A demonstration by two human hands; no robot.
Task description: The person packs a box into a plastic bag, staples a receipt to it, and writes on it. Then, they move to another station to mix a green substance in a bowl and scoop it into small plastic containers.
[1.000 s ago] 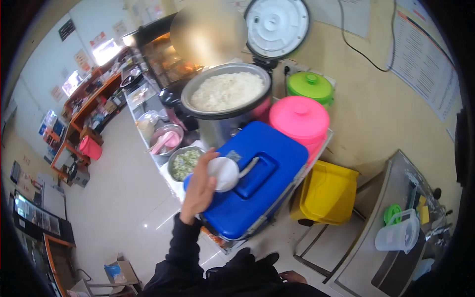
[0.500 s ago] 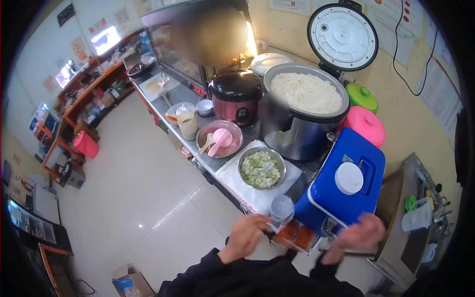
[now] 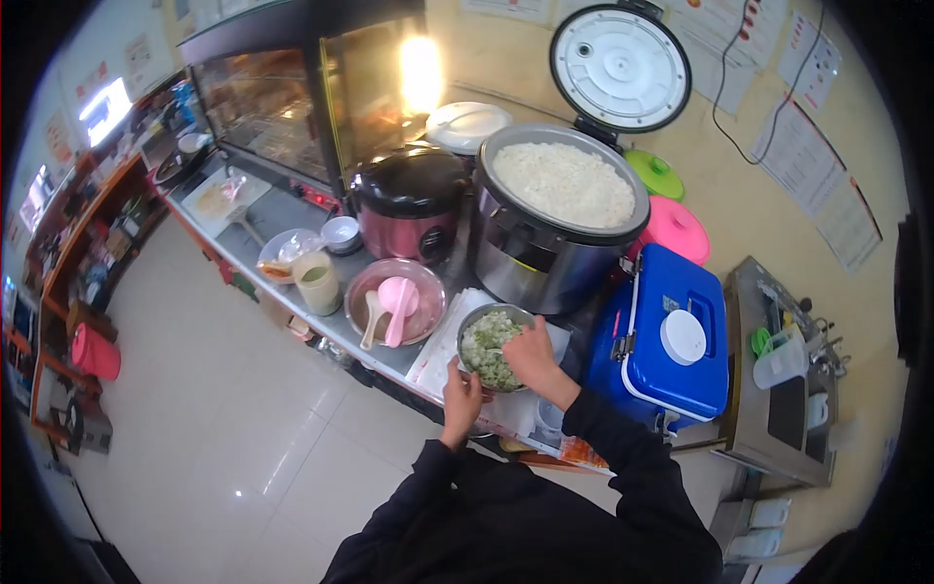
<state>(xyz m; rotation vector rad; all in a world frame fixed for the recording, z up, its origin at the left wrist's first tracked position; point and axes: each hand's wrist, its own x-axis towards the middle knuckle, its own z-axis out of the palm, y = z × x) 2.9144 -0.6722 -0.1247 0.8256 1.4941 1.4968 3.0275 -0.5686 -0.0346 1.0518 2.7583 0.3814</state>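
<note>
A metal bowl [image 3: 469,318] of chopped, pale-green food [image 3: 489,350] stands on white paper [image 3: 438,362] at the counter's front. My left hand [image 3: 462,399] grips the bowl's near-left rim, thumb upward. Over the right side of the bowl, my right hand [image 3: 535,360] is closed, fingers pointing down at the food. It appears to hold the metal spoon that lay in the bowl earlier; the hand hides most of it. A clear plastic cup [image 3: 550,417] stands by my right forearm, partly covered by the sleeve.
Behind the bowl stands a large open cooker [image 3: 535,263] full of white rice [image 3: 564,185]. A blue cooler box [image 3: 671,375] is to the right. Leftward are a basin [image 3: 433,316] with a pink ladle [image 3: 397,307], a jar [image 3: 317,284], and a smaller cooker [image 3: 409,214].
Both hands have moved to the bowl: the left from beside the plastic cup, the right from the blue cooler's front. The cooler's white handle has dropped. The view has shifted.
</note>
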